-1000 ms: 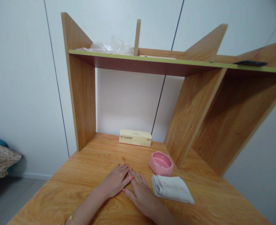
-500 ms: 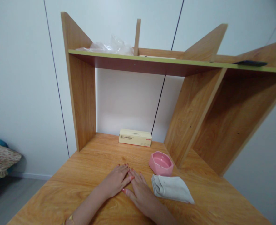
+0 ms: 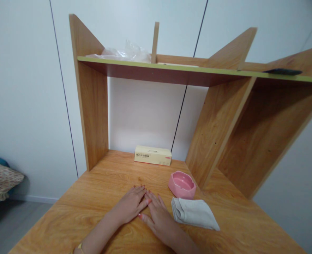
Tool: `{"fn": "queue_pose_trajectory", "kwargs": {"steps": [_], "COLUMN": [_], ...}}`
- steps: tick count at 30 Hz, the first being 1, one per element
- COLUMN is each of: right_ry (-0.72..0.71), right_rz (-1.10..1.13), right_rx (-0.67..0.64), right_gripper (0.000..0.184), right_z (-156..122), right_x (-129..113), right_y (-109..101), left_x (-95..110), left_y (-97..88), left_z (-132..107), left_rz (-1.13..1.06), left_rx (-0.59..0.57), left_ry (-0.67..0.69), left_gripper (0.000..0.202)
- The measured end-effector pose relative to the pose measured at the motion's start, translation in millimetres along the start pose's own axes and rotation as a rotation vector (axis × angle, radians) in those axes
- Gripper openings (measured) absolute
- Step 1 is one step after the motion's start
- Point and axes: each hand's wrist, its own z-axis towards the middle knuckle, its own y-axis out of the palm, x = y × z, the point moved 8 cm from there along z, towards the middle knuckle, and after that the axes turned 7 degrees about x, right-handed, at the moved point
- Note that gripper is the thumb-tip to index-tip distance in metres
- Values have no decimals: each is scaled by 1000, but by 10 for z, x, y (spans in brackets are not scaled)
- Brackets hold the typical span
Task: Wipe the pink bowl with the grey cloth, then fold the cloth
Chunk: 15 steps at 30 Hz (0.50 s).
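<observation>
Head view: we list left hand, right hand, lower centre, opened flat, empty; pale cloth, lower right; pink dish just above. A rightward sweep could shove cloth into dish.

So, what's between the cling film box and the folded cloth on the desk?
In the head view, the pink ashtray sits between the cling film box and the folded light-gray cloth, nearer the cloth.

Home interior, wooden desk, built-up shelves, fringed patterned cover.
</observation>
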Motion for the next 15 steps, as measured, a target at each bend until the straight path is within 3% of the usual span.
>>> {"fn": "queue_pose_trajectory", "kwargs": {"steps": [15], "right_ry": [3], "right_rz": [2], "right_rx": [13], "right_gripper": [66], "right_z": [-1], "right_x": [8], "right_y": [7], "left_x": [9], "left_y": [-29], "left_z": [3], "left_rz": [-25], "left_rx": [46], "left_ry": [20], "left_gripper": [53]}}
